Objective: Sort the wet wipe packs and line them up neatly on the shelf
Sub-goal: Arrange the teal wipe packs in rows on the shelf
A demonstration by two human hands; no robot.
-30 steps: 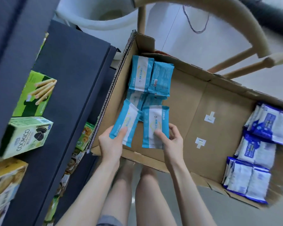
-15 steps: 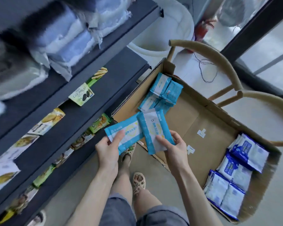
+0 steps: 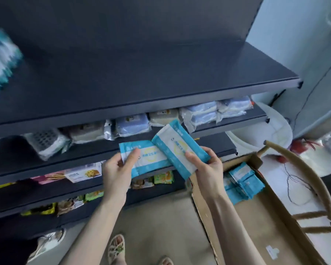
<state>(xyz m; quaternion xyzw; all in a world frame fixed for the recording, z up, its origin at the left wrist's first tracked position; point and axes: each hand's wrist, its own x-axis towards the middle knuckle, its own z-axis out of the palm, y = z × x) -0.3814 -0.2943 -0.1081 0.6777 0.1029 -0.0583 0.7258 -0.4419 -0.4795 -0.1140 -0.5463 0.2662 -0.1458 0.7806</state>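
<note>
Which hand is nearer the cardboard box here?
Right. The right hand is over an edge of the cardboard box; the left hand is farther off, before the shelves.

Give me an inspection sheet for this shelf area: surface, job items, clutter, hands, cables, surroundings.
Surface: top shelf mostly bare.
Job's things: blurred shelf packs at its left end; box packs stacked in the cardboard box.
Clutter: wrapped goods on the next shelf down; snack boxes lower.
Hands: left hand grips the left pack; right hand grips the right pack, which overlaps it.
Cables: thin cable on the floor by the chair.
Surroundings: white tub beyond the box.
</note>
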